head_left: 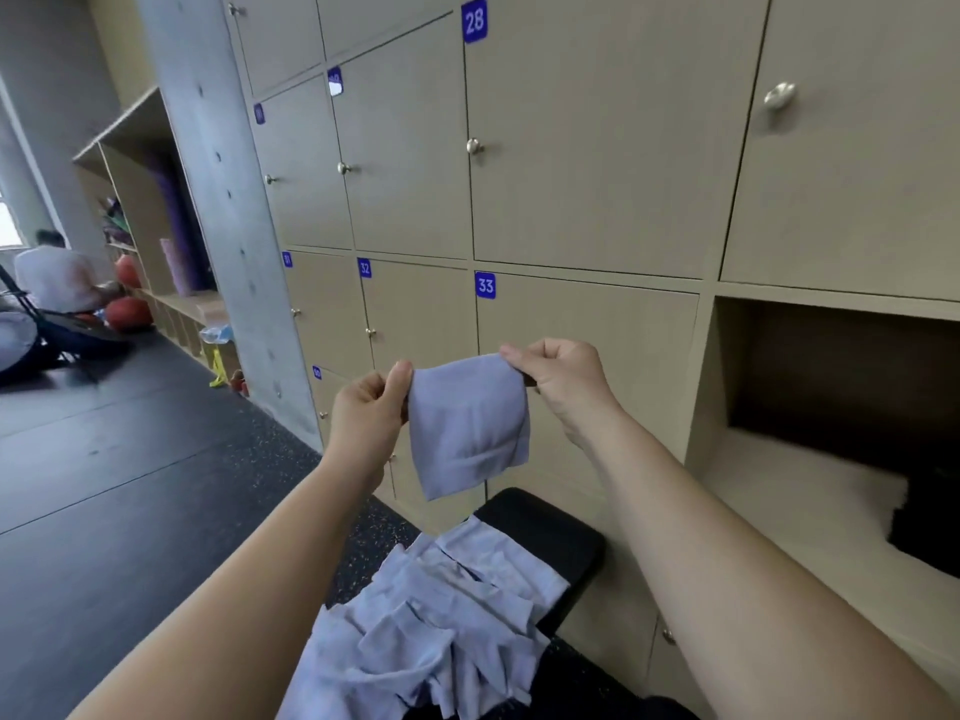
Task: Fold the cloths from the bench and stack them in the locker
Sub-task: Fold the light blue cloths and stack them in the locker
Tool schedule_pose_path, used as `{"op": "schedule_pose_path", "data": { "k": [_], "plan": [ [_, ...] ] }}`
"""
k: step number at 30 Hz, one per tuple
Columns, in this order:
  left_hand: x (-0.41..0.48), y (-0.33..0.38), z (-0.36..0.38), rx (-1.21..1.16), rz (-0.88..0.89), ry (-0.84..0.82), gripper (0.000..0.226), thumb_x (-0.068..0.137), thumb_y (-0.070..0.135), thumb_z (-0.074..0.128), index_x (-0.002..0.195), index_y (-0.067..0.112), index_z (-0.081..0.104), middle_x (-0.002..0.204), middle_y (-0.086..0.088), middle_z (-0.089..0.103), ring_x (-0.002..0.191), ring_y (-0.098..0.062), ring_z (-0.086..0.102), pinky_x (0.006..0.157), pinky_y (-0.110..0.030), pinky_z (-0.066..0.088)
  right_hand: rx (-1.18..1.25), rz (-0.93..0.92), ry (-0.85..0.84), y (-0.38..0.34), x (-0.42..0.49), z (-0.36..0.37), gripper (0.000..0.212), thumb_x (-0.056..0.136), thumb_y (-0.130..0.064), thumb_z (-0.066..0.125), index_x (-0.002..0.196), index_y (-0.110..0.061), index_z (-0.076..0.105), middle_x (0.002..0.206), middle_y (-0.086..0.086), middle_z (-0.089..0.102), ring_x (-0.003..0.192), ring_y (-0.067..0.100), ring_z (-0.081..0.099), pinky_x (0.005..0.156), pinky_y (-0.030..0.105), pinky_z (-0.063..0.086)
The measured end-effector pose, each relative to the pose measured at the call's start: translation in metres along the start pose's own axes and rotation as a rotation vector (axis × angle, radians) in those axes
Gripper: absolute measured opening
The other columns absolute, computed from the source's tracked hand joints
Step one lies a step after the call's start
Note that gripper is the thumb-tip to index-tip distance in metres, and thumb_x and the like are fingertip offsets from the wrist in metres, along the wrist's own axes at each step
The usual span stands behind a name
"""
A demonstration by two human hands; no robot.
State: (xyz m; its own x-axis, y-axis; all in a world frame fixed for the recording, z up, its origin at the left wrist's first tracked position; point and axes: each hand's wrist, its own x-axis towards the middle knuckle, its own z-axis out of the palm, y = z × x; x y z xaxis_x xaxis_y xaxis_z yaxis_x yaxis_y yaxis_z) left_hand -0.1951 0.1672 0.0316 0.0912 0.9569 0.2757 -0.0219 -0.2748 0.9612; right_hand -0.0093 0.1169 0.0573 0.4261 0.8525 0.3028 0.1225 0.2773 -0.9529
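A small pale blue cloth (pixel 467 428) hangs folded in the air in front of locker 33. My left hand (pixel 370 407) pinches its upper left corner and my right hand (pixel 558 379) pinches its upper right corner. Below it, a loose heap of several pale blue cloths (pixel 431 631) lies on the black padded bench (pixel 550 532). At the right, an open locker (pixel 810 491) shows a pale floor with a dark item (pixel 930 522) lying at its right side.
Closed beige locker doors with metal knobs fill the wall (pixel 587 148). A grey concrete pillar (pixel 234 210) stands at the left. Far left, a person (pixel 57 278) sits near shelves holding balls and mats. Dark rubber floor (pixel 130 459) spreads left of the bench.
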Motion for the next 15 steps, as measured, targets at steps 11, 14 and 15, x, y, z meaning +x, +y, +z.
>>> {"op": "schedule_pose_path", "data": {
  "k": [11, 14, 15],
  "plan": [
    [0.011, 0.033, 0.023, -0.127, 0.028, 0.007, 0.028, 0.097, 0.025, 0.059, 0.075, 0.009, 0.055, 0.066, -0.006, 0.054, 0.063, -0.019, 0.052, 0.064, -0.032, 0.049, 0.053, -0.041, 0.038, -0.019, 0.005, -0.014, 0.024, 0.079, -0.015, 0.078, 0.071, -0.008, 0.057, 0.072, 0.000, 0.065, 0.066, 0.013, 0.057, 0.065, 0.031, 0.050],
    [0.005, 0.036, 0.033, -0.013, 0.118, 0.040, 0.035, 0.101, 0.037, 0.048, 0.075, 0.013, 0.048, 0.061, 0.004, 0.046, 0.054, -0.011, 0.041, 0.050, -0.023, 0.036, -0.032, -0.094, 0.130, -0.015, 0.006, -0.015, 0.027, 0.079, -0.016, 0.077, 0.067, -0.013, 0.052, 0.074, 0.001, 0.063, 0.064, 0.012, 0.054, 0.065, 0.031, 0.048],
    [0.002, 0.036, 0.036, 0.012, 0.127, 0.006, 0.041, 0.101, 0.044, 0.045, 0.072, 0.015, 0.043, 0.057, 0.007, 0.041, 0.050, -0.009, 0.036, 0.048, -0.022, 0.031, -0.049, -0.112, 0.158, -0.015, 0.005, -0.014, 0.028, 0.079, -0.017, 0.076, 0.067, -0.014, 0.051, 0.071, 0.001, 0.060, 0.062, 0.012, 0.050, 0.063, 0.028, 0.045]
  ]
}}
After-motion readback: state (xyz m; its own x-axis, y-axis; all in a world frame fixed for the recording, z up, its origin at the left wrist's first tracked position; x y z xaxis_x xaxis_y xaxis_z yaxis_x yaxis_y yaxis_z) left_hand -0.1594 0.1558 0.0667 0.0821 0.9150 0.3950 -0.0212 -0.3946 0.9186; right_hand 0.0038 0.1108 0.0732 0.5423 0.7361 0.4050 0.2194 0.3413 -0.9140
